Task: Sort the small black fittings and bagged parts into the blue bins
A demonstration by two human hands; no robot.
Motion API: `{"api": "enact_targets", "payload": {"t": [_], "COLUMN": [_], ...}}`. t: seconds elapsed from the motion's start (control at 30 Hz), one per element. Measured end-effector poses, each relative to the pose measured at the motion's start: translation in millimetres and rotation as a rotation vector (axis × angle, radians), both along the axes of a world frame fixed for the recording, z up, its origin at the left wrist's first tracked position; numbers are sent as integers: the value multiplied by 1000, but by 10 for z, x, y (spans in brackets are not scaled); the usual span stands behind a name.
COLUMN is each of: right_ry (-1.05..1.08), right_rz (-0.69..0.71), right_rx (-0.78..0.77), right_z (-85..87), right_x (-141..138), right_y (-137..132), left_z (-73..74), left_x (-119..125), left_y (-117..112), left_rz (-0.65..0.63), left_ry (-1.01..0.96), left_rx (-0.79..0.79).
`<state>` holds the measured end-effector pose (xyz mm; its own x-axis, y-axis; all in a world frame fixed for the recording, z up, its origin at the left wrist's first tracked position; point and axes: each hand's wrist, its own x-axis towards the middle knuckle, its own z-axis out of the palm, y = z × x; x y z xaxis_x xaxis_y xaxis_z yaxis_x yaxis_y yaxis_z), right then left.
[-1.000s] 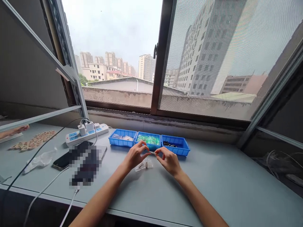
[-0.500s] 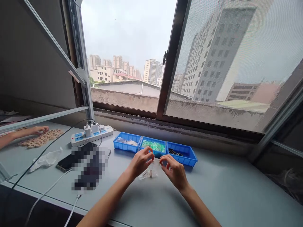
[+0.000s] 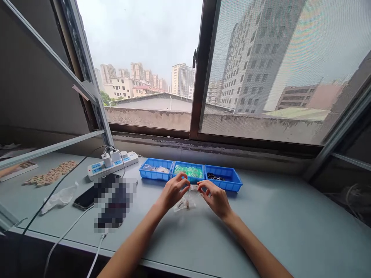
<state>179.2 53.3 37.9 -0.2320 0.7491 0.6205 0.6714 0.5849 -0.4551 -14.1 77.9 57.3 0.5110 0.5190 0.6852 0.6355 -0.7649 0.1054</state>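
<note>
My left hand (image 3: 175,191) and my right hand (image 3: 215,197) face each other above the table, fingertips pinched. Between them stretches the top edge of a small clear plastic bag (image 3: 193,187), with one side in each hand. Below it, the clear plastic carries on down towards the table, and a few small metallic pieces (image 3: 187,203) show through; their exact kind is too small to tell. Just behind my hands stand three blue bins: the left bin (image 3: 155,175) has clear bags, the middle bin (image 3: 175,176) green packets, the right bin (image 3: 232,185) small black parts.
To the left lie a white power strip (image 3: 127,161) with plugged-in chargers, a dark phone (image 3: 82,199), a blurred-out device, cables and a crumpled clear bag (image 3: 59,197). Farther left are wooden pieces (image 3: 52,173) and part of another person's arm (image 3: 10,170). A window rises behind the table.
The plastic's top edge now shows as a band between my fingertips. The other person's hand has drawn back left from the wooden pieces. My view has tilted slightly.
</note>
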Motion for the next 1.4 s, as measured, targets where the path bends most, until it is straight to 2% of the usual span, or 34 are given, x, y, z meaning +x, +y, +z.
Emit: {"api": "enact_targets", "payload": {"t": [0.2,0.4,0.47,0.57,0.77,0.97,1.4], "right_ry": [50,106,84,41,-82,-146,-202], "right_rz": [-36,-23,-35,-39,19,55,55], "right_rx": [-40,-77,-71,-89,-161,-215,-277], "right_z": [9,-6,-4,9,27,10,40], "right_x": [-64,-103,-98,-84,-75,-116,-111], "right_y": [-36,-40,-35,-38,-76,-117,-131], "left_z": [-56,-83,-71,-44,24,55,28], "left_x": [-14,-43,-66,-157,-477,-645,-730], "left_y": [36,120,161,241,372,398,562], "left_rz": [-12,-5,91,328,610,770,792], "left_ry": [-72,-276,-365,-516,-664,-672,-533], "left_rx": [-53,-177,-190,-166,-97,-83,-171]}}
